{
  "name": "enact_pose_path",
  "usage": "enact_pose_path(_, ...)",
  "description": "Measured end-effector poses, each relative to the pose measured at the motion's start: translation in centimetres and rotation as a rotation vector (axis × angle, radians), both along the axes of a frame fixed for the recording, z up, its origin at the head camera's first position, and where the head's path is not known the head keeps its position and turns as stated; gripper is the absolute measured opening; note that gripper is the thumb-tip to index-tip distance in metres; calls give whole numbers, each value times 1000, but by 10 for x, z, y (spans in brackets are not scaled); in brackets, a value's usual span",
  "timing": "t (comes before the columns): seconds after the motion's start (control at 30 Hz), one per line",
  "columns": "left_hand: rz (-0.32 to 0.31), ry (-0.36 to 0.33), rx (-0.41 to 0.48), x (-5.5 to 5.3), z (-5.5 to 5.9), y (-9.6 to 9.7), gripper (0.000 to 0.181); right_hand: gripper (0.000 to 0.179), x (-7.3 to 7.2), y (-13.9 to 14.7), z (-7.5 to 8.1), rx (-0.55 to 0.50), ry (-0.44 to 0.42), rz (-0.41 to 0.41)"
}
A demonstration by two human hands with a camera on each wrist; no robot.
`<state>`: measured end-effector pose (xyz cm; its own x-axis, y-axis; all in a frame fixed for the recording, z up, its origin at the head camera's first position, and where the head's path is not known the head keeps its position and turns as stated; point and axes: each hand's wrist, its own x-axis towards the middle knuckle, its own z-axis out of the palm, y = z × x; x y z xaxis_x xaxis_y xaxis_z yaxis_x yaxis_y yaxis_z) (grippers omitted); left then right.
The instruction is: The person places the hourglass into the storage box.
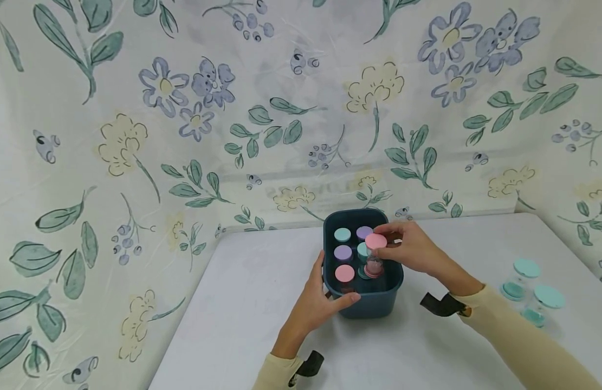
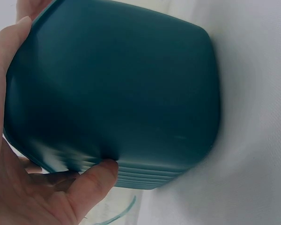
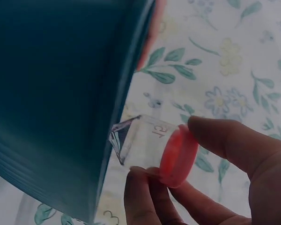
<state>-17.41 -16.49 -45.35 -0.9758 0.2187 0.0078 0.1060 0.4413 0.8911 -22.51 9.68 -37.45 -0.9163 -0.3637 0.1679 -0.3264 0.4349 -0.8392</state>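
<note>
Left hand (image 1: 314, 298) is clamped on the near-left corner of the dark teal bin (image 1: 374, 306): thumb on the near wall, fingers round the left side. If that hold slackens, a knock on the rim could slide or twist the bin on the white counter (image 1: 232, 303). Contents, left column, far to near: mint-capped timer (image 1: 342, 234), purple-capped timer (image 1: 343, 253), pink-capped timer (image 1: 344, 273), mostly just caps visible. Right column: another purple cap (image 1: 363, 233), then another mint cap (image 1: 362, 250), partly hidden by the held pink timer (image 1: 375, 264). That one is in the bin's near-right part, lower end below the rim; can't tell if it touches the floor. Greenish ring (image 1: 363, 272) beside its foot, owner unclear. Right hand (image 1: 418, 249) is apart from the left, pinching the pink timer around its cap end. Likely trouble: smooth cap slips and it drops, or the free lower end clips a neighbour and tips it. Far right, outside the bin, two mint timers (image 1: 520, 280) (image 1: 541, 307) stand upright near each other on the counter; the right sleeve (image 1: 515, 336) is close, so a careless forearm swing could topple them.
</note>
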Motion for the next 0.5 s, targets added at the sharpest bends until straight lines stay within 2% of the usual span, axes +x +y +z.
enact_pose_path(0.2,-2,1,-8,0,1,0,120,50,-5,-7,-10,83,6,50)
enact_pose_path(0.5,5,-2,-16,1,1,0,121,44,-5,-17,-14,197,20,72)
